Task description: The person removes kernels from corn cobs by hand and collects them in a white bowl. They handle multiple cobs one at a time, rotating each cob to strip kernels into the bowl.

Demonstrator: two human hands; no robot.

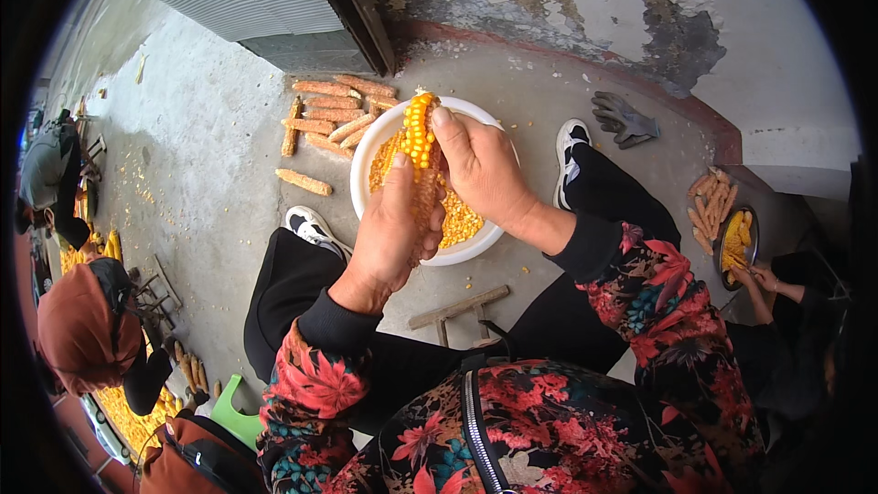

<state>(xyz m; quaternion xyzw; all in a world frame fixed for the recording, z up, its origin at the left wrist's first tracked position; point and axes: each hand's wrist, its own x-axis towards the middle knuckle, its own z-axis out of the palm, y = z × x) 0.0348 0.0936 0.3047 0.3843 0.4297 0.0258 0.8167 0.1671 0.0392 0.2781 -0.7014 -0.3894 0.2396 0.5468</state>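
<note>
A partly shelled corn cob (420, 130) is held above a white plastic basin (363, 182). Yellow kernels remain on its upper part, while the lower part is bare. My left hand (391, 226) grips the lower end, thumb against the kernels. My right hand (483, 165) is closed on the upper part from the right, its thumb near the top; its fingers are partly hidden behind the cob. Loose corn kernels (461, 221) lie in the basin between my feet.
Bare cobs (333, 103) lie left of the basin. Grey gloves (624, 120) rest near the peeling wall. A wooden stool (459, 307) is close below the basin. People work at both sides, one over a metal bowl (754, 233); a green plastic chair (234, 412) stands lower left.
</note>
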